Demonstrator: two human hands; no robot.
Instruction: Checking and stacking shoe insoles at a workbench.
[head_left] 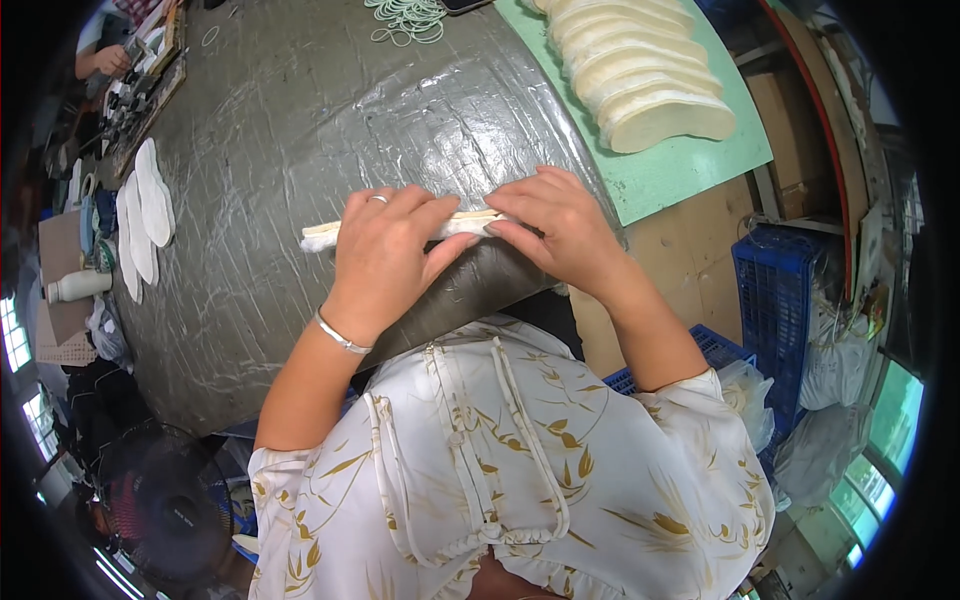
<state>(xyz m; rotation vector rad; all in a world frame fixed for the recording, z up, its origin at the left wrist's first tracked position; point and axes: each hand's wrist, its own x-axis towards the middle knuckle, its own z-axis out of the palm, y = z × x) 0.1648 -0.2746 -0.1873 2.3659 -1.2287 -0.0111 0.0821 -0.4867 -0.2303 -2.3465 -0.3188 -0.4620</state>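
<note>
A long, narrow insole [320, 238] with a fluffy white side and a cream side is held crosswise near the table's front edge, seen nearly edge-on. My left hand [385, 250] grips its left and middle part, fingers over the far side and thumb along the near side. At its right end, my right hand [565, 228] pinches it between thumb and fingers. Both hands hide much of the insole. Beyond my right hand, a row of overlapping cream insoles [670, 128] with white fuzzy edges lies on a green board [690, 182].
Grey plastic film covers the table [260, 150]. Several white insoles [152, 205] lie at its left edge, near a whitish bottle [80, 286]. Pale green cord loops [408, 18] lie at the far side. Another person's hand [112, 60] is far left. Blue crates [775, 310] stand right; a fan [170, 500] lower left.
</note>
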